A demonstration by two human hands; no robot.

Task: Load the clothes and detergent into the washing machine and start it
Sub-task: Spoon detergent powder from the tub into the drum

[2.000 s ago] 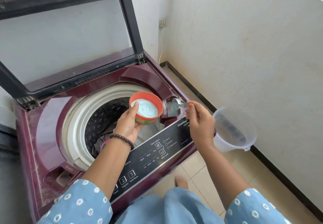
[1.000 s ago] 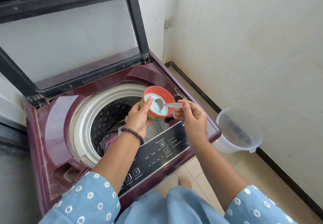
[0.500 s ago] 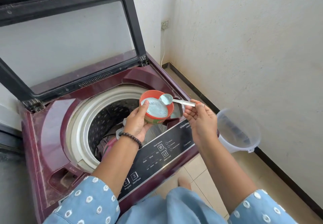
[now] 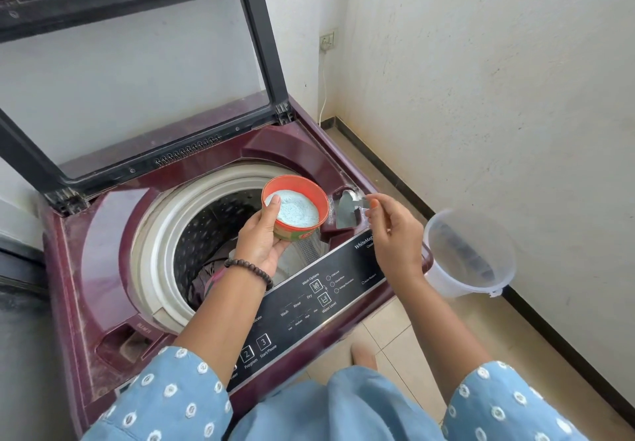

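Machine [image 4: 113, 268] in maroon is standing with its glass lid [image 4: 130, 72] raised, dark clothes [image 4: 206, 279] lying in the drum. Beside it a clear plastic bucket [image 4: 467, 255] is sitting on the tiled floor. The left hand [image 4: 264, 237] is cupping an orange tub [image 4: 296, 207] of pale detergent powder over the drum's rim. The right hand [image 4: 395, 234] is pinching a small spoon [image 4: 357, 202], tipping it over the dispenser pocket at the corner.
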